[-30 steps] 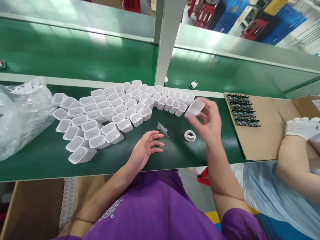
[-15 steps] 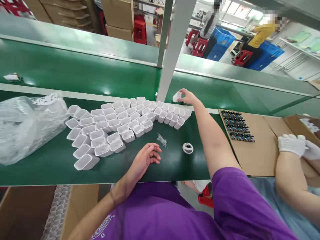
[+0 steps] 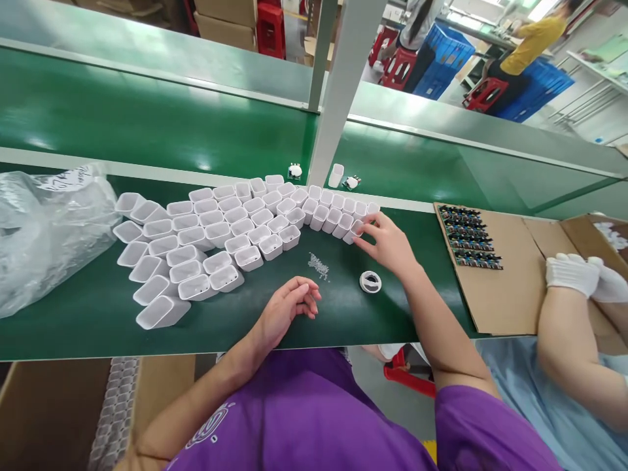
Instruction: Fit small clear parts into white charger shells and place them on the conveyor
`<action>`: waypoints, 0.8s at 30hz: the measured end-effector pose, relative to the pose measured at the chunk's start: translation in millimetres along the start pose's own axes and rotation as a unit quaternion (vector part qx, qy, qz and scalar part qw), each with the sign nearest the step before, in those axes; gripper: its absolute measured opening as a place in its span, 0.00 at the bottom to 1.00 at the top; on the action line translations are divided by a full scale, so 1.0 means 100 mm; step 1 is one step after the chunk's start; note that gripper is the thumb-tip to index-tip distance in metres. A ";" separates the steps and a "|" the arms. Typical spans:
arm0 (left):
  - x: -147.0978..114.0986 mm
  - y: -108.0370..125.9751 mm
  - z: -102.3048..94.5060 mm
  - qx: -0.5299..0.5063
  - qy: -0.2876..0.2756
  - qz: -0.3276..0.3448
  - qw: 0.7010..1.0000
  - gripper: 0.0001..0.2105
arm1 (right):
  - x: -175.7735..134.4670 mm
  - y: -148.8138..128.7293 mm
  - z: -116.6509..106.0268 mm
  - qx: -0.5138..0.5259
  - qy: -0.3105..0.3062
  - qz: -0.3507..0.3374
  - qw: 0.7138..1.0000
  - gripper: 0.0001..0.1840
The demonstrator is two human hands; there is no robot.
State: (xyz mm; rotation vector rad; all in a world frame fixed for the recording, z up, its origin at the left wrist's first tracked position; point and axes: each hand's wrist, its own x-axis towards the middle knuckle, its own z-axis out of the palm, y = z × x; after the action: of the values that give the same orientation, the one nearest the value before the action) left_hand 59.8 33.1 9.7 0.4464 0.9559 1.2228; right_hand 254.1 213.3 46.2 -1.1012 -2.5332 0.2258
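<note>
My right hand (image 3: 387,243) is at the right end of the rows, thumb and fingers around the rim of a white plastic cup (image 3: 354,231). Several more rectangular, open-topped white cups (image 3: 219,231) stand or lean in packed rows to the left. Near the table's front edge rests my left hand (image 3: 290,306), holding nothing, its fingers loosely bent and apart. Just beyond it lies a small heap of clear bits (image 3: 318,266). A white ring-shaped part (image 3: 370,282) sits below my right hand. Beyond the rows, a single white cup (image 3: 336,175) stands on the green belt.
Small white-topped parts with pins (image 3: 352,182) lie by the single cup. A metal post (image 3: 331,98) rises behind the rows. At left is a clear plastic bag (image 3: 53,235). Circuit boards (image 3: 468,237) line a cardboard sheet (image 3: 505,294) at right, beside a co-worker's gloved hands (image 3: 574,275).
My right hand has left the single cup on the belt and come back toward me to the cup at the row's end. The left hand has barely moved; the view has shifted slightly.
</note>
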 end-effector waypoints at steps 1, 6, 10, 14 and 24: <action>0.00 -0.01 0.00 0.008 0.004 0.004 1.000 0.12 | -0.10 -0.03 0.02 0.001 0.014 0.006 1.000 0.10; -0.02 -0.08 -0.04 0.122 0.055 0.107 0.985 0.11 | -0.48 -0.35 0.07 0.279 0.083 0.101 0.951 0.12; -0.05 -0.11 -0.02 0.179 0.040 0.192 0.964 0.26 | -0.70 -0.82 0.27 0.505 0.029 0.195 0.840 0.17; -0.11 -0.04 -0.04 0.219 0.038 0.219 0.950 0.23 | -0.78 -1.07 0.47 0.545 -0.014 0.195 0.815 0.17; -0.14 0.11 -0.29 0.262 0.136 0.219 0.930 0.19 | -0.90 -0.82 0.61 0.125 0.067 0.090 0.986 0.12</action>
State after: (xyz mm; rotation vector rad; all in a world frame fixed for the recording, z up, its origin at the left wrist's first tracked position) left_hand 29.8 18.0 7.2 0.9709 1.4885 1.4463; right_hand 230.9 91.3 -10.5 -1.1998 -2.2170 0.4877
